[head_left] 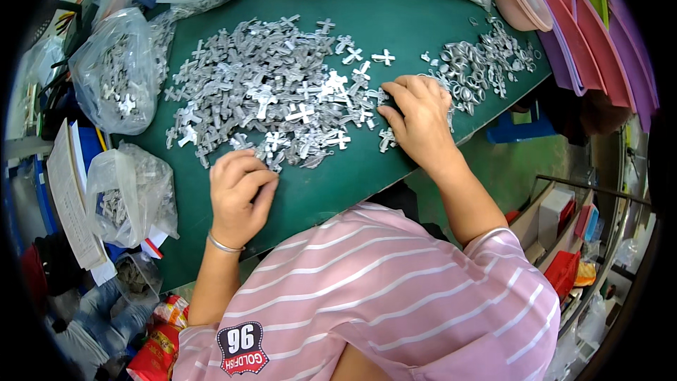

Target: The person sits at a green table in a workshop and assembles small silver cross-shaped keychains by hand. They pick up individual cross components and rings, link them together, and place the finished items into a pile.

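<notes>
A big heap of grey metal cross pendants [247, 85] spreads over the green table in front of me. At its near edge is my left hand [240, 194], with a bangle on the wrist. Its fingers are curled in toward the thumb, and whatever they may hold is hidden. My right hand [422, 116] lies palm down between the heap and a smaller pile of metal rings [471, 70]. Its fingers are bent, with a gap between thumb and forefinger, beside a few stray crosses. A single cross [383, 57] sits apart, beyond that hand.
Clear plastic bags of metal parts [116, 74] line the left side and far edge of the table [296, 201]. A pink tub [522, 1] stands at the far right, beside stacked pink and purple trays [582, 35]. Papers [74, 194] lie at the left; boxes [557, 215] sit lower right.
</notes>
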Available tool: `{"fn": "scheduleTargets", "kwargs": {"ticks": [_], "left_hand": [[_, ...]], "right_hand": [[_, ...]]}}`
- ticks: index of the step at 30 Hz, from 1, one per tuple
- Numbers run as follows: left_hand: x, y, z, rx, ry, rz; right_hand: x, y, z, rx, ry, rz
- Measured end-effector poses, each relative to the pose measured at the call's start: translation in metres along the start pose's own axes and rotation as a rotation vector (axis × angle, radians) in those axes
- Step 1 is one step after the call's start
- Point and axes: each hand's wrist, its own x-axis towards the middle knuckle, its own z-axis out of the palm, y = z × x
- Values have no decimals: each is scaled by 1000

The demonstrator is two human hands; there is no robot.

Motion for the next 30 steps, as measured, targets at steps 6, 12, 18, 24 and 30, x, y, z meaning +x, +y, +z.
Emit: {"fn": "scheduleTargets", "kwargs": {"ticks": [6,12,18,24,30], "left_hand": [[-16,14,-3,-148,269,-199],[4,30,6,-1982,-348,-985],[7,35,0,-2069,-134,-958],[4,34,-6,-2177,-52,-892],[4,34,-6,-2203,-20,-910]], "right_hand": [[7,0,-9,200,-29,102],[19,-56,-17,707,-362,-336],[43,-23,14,166,-20,-56],[37,-14,13,380,-142,124],[21,-36,8,1020,-155,486]]}}
